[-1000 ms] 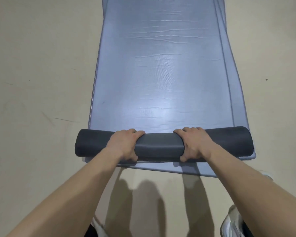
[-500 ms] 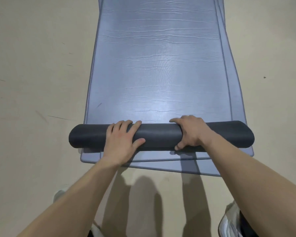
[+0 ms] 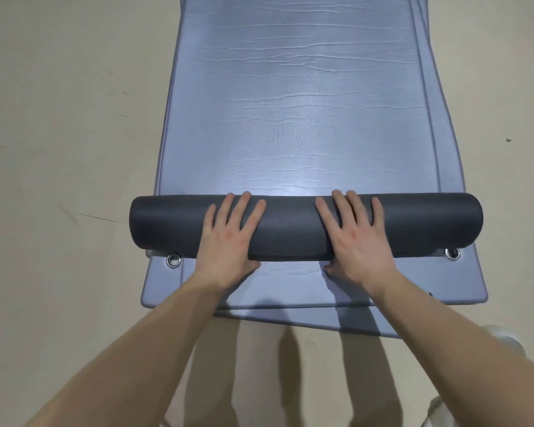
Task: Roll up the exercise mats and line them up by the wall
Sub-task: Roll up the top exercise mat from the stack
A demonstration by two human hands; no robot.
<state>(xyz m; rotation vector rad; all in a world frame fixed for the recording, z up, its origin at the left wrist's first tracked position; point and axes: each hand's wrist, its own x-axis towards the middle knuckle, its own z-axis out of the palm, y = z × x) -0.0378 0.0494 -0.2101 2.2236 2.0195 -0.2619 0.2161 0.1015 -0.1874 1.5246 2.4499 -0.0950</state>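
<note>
A blue-grey exercise mat (image 3: 299,103) lies flat on the floor, stretching away from me. Its near end is wound into a dark grey roll (image 3: 290,229) lying crosswise. My left hand (image 3: 228,238) rests flat on top of the roll left of centre, fingers spread. My right hand (image 3: 358,235) lies flat on it right of centre, fingers spread too. Under the top mat lie more blue-grey mats (image 3: 463,285), their near edges sticking out towards me. Metal eyelets (image 3: 174,259) show at both near corners of the mat below.
Beige floor (image 3: 68,149) surrounds the mats on the left and right. My shoes (image 3: 506,337) show at the lower right edge. Shadows of my arms fall on the floor near me.
The roll has moved away from me along the mat and grown thicker. Both hands went from curled around the roll to lying flat on top. The eyelets of the mat beneath came into view.
</note>
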